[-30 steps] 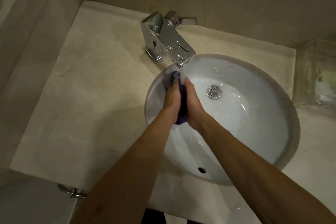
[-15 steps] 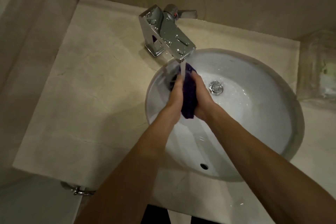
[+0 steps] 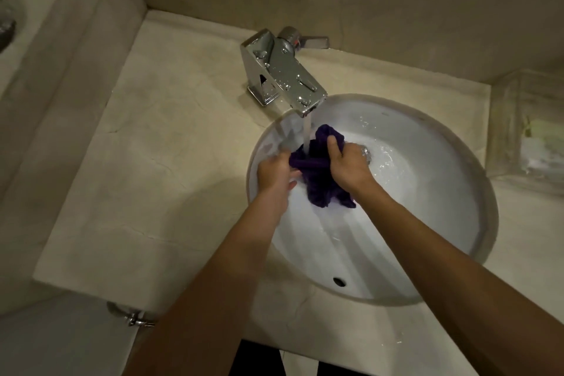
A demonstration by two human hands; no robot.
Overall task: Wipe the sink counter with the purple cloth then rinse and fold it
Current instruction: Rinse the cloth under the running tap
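Cloth (image 3: pixel 320 174) mid-frame under running water: my left hand (image 3: pixel 274 172) and right hand (image 3: pixel 348 166) grip it; rinsing underway, folding remains.

Head view, steeply down, close over sink (image 3: pixel 457 253)

I count two hands over the basin: one left hand (image 3: pixel 276 171) at about 9 o'clock of the cloth, one right hand (image 3: pixel 348 163) at 3 o'clock. I see one purple cloth (image 3: pixel 320 183), one white sink (image 3: pixel 427 253), one chrome faucet (image 3: pixel 283 73) at 12 o'clock, one water stream (image 3: pixel 306 131), one overflow hole (image 3: pixel 338 281) at 6 o'clock, one clear box (image 3: pixel 528 128) at 3 o'clock.
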